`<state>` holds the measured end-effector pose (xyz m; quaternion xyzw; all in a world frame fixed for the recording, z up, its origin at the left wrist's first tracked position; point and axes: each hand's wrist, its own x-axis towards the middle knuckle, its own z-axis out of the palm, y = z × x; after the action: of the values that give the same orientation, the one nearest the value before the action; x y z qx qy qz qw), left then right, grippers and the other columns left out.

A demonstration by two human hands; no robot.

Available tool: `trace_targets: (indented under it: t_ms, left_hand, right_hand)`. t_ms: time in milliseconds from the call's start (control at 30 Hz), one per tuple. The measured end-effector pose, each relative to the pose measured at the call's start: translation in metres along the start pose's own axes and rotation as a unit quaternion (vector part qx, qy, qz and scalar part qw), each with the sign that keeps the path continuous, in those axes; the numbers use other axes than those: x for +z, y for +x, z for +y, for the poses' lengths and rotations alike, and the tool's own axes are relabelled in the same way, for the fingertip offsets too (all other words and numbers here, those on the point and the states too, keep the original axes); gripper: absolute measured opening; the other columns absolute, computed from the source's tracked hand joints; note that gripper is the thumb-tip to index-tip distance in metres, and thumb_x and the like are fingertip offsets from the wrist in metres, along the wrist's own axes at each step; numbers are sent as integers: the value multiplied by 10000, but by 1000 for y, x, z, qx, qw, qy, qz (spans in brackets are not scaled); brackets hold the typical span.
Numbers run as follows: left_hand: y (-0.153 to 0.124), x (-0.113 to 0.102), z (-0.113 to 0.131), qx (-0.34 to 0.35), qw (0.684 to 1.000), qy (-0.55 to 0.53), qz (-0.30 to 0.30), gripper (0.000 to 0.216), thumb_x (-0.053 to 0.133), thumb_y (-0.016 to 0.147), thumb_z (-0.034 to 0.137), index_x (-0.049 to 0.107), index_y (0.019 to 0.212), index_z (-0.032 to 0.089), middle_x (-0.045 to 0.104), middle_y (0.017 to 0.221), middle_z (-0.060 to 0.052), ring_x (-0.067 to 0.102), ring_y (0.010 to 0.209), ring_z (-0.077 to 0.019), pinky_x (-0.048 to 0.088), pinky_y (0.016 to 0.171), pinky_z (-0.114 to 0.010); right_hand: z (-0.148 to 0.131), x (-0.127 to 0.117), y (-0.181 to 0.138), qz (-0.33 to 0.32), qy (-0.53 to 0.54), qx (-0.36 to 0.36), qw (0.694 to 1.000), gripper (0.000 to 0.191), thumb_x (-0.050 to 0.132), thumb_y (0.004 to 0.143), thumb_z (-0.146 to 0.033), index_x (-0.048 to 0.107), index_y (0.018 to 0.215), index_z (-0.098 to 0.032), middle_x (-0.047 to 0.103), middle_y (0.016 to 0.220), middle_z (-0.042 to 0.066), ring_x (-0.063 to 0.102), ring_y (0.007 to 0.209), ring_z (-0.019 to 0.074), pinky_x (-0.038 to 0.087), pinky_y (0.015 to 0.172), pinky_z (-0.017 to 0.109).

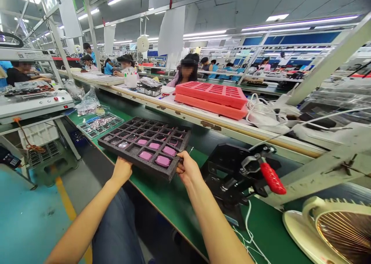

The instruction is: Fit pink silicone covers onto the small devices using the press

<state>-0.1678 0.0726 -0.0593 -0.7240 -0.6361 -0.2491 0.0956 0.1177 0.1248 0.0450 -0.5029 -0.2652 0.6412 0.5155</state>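
A black foam tray (139,156) with many square pockets is held tilted over the green bench. Several pockets hold purple rounded pieces (162,161); others carry dark or clear round-cornered parts. My left hand (123,170) grips the tray's near edge from below, its fingers hidden under it. At the right corner my right hand (187,166) pinches the tray wall between thumb and fingers. Just right of that hand stands a black clamp fixture (228,171) with a red handle (272,178).
Red foam trays (211,96) are stacked on the raised shelf. A clear plastic tray of small parts (100,124) lies at the bench's far left. A beige fan (333,229) and white cables (248,225) occupy the right. Other people sit beyond the shelf.
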Motion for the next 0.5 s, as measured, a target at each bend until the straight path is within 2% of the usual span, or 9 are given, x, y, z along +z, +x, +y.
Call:
trace_targets:
  t_ms: [67, 133, 200, 267, 400, 500]
  left_hand:
    - [-1, -4, -3, -9, 1000, -1, 20, 168, 731, 949, 154, 756, 1116, 160, 744, 1285, -102, 659, 1275, -296, 498, 1127, -559]
    - [-8, -4, 1, -21, 999, -4, 41, 273, 676, 889, 24, 766, 1109, 157, 746, 1248, -123, 663, 1253, -316, 516, 1095, -539]
    - [-21, -1, 12, -38, 997, -9, 63, 416, 581, 807, -69, 782, 1082, 170, 753, 1155, -135, 676, 1202, -331, 542, 1035, -510]
    - [-38, 5, 27, -59, 994, -13, 87, 435, 521, 787, -73, 787, 1010, 188, 740, 1056, -137, 683, 1125, -337, 563, 953, -490]
    - [-70, 12, 54, -88, 989, -22, 119, 265, 531, 904, 47, 750, 902, 197, 693, 1001, -136, 645, 1044, -341, 541, 917, -499]
    - [-76, 8, 61, -86, 989, -29, 117, 171, 586, 940, 138, 745, 943, 201, 675, 1051, -138, 610, 1070, -347, 509, 957, -508]
  right_hand:
    - [5, -6, -5, 17, -36, 12, 999, 297, 643, 1101, -430, 641, 1046, -138, 562, 783, -46, 457, 529, 52, 402, 456, 157]
    - [13, -11, -11, 25, -78, 21, 996, 316, 630, 1106, -443, 632, 1015, -141, 526, 745, -60, 405, 499, 45, 357, 435, 154]
    - [22, -14, -17, 25, -124, 30, 991, 338, 621, 1107, -462, 632, 996, -143, 520, 731, -63, 400, 495, 48, 361, 441, 161]
    - [30, -19, -21, 27, -175, 38, 984, 355, 622, 1102, -484, 647, 1002, -143, 562, 756, -46, 466, 529, 66, 430, 488, 184]
    - [36, -33, -19, 53, -279, 22, 959, 358, 658, 1074, -505, 696, 1073, -148, 705, 978, 36, 680, 813, 157, 603, 773, 326]
    - [34, -35, -7, 79, -352, 1, 933, 358, 659, 1070, -505, 716, 1095, -153, 725, 1138, 77, 701, 1057, 223, 580, 991, 443]
